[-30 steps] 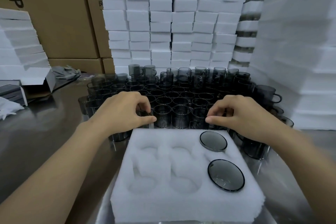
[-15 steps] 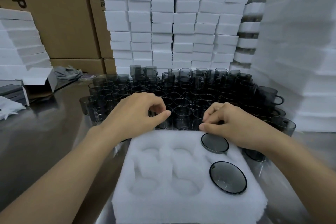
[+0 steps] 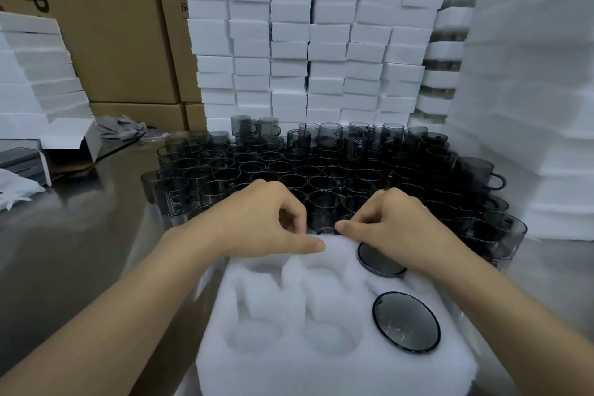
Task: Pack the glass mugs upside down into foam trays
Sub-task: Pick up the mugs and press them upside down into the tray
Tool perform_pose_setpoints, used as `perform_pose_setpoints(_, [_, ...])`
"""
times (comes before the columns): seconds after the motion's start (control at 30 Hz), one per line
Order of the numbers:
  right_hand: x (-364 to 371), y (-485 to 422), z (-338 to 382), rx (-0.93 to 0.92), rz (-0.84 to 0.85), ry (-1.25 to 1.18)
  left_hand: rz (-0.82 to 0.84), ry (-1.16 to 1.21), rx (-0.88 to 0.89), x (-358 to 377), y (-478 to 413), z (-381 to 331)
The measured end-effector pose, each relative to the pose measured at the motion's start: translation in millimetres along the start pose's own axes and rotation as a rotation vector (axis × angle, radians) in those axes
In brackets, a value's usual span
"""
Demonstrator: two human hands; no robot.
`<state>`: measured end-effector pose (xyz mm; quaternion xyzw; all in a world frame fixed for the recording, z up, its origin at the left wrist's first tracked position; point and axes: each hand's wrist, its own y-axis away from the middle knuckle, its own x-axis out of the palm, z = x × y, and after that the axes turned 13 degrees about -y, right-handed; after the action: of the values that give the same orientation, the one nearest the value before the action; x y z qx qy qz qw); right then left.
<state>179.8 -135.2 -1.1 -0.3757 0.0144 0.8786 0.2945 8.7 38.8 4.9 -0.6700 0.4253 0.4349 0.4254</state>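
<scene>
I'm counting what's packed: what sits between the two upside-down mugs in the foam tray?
Only a bare strip of the white foam tray separates the far mug from the near mug, as the head view shows.

the shiny metal table (image 3: 80,251) holds a white foam tray (image 3: 289,366) at the near side. just behind it stand lots of dark glass mugs (image 3: 289,170). far left sit an open white box (image 3: 70,141) and a grey cloth (image 3: 120,128).

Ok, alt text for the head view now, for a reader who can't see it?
The left hand and right hand sit close, fingers curled, at the far edge of a white foam tray with two upside-down glass mugs in its right pockets and four pockets empty. Dozens of upright mugs crowd behind.
</scene>
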Motion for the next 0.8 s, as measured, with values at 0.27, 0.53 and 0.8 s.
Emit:
perform_pose_setpoints(0.27, [-3, -2, 14, 0.048, 0.071, -0.058, 0.020, -0.049, -0.031, 6, 2, -10])
perform_pose_setpoints(0.53, [-9, 4, 23, -0.273, -0.286, -0.103, -0.059, -0.266, -0.079, 1, -1, -13])
perform_pose_setpoints(0.8, [-7, 5, 13, -0.443, -0.341, -0.349, -0.260, -0.196, -0.151, 0, -3, -9])
